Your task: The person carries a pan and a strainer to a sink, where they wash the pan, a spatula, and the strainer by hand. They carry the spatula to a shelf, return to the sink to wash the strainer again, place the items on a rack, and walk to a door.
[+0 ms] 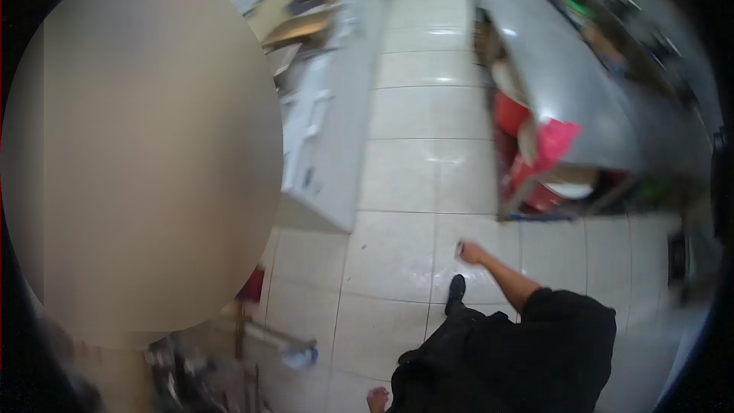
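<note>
My right hand (471,252) is held out in front of my body over the tiled floor, its fingers closed. A small pale and dark shape shows at the edge of the fist, too small to name. My left hand (378,397) hangs low beside my black trousers at the bottom edge. Its fingers look curled, and I see nothing in them. One black shoe (456,288) is forward on the floor. Neither hand touches a table.
A steel table (604,126) stands at the right, with a pink bag (556,144) at its corner and red containers (511,113) underneath. Along the left runs a white counter (325,176) with cardboard (302,28). White floor tiles (409,111) stretch between them. A blurred patch hides the far left.
</note>
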### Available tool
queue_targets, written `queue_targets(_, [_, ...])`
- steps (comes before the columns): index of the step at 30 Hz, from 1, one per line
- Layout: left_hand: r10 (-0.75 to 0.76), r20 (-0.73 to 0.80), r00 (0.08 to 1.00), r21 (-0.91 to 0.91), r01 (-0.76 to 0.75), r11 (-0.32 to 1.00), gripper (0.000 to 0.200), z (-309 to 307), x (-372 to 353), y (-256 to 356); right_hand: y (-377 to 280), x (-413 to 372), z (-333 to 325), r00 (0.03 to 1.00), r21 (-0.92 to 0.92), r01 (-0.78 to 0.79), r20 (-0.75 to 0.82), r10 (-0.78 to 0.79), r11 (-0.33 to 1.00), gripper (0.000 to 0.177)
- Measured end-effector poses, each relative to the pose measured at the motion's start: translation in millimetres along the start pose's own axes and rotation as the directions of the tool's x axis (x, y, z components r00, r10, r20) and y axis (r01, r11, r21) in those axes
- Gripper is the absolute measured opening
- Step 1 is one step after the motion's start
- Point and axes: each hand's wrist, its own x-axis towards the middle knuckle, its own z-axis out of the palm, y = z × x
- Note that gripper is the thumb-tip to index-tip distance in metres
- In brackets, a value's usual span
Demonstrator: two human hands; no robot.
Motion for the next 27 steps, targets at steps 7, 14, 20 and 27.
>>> queue_targets(7, [-0.153,-0.267,0.951,-0.45,0.017,0.893,0.022,12.2,-55.0,-101.4,-279.4,-149.6,186.4,0.147,0.146,0.659,0.937,-0.317,0.737,0.042])
queue_targets(14, [-0.506,-0.59,0.629,-0.626,0.039,0.779,0.015,-2.2,-158.2,-236.1,-408.7,-160.8,319.4,0.178,0.168,0.759,0.876,-0.448,0.63,0.035])
queue_targets(20, [-0.593,-0.599,0.538,-0.768,-0.176,0.616,0.018,-90.6,-163.3,-257.3,-509.1,-169.4,344.7,0.199,0.115,0.701,0.916,-0.348,0.704,0.03])
queue_targets(27, [-0.584,-0.559,0.589,-0.829,-0.367,0.423,0.026,-297.1,-118.9,-260.2,-693.9,-247.1,441.1,-0.422,0.175,0.585,0.899,0.113,0.792,0.029])
